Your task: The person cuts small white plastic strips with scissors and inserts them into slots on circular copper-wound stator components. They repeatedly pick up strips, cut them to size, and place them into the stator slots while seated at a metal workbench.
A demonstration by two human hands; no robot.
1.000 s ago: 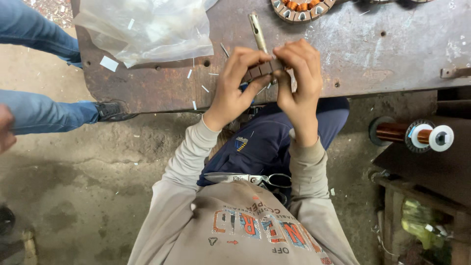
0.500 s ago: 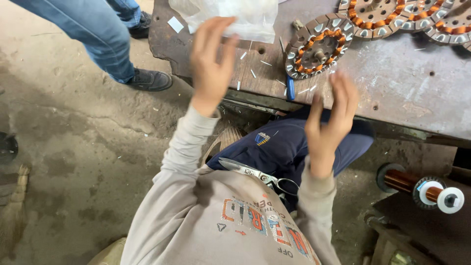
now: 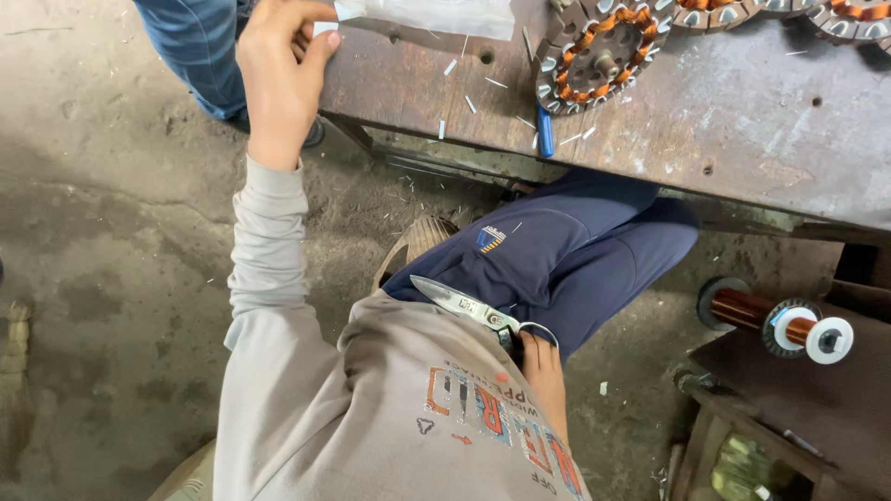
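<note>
A: Largest first. The rusty metal workbench (image 3: 742, 121) fills the far right of the view, with the stained concrete floor (image 3: 102, 278) spreading to the left.

B: On the bench?

A: A round stator (image 3: 599, 51) wound with copper coils sits at its far edge. A clear plastic bag (image 3: 436, 14) lies to its left, and white paper slivers (image 3: 464, 97) are scattered between them. A blue pen (image 3: 545, 139) lies just beside the near edge.

B: The hands?

A: The left hand (image 3: 278, 74) is raised at the bench's left corner, fingers curled together, thumb tip touching a small white scrap (image 3: 325, 28) by the bag. The right hand (image 3: 540, 366) is down at the lap, fingers closed on the black loops of the scissors (image 3: 473, 306), whose blades lie shut across the blue trousers (image 3: 566, 250), pointing left.

B: Anything smaller?

A: A copper wire spool (image 3: 780, 320) lies on its side at the near right. Another person's jeans leg (image 3: 200, 51) stands at the far left.
</note>
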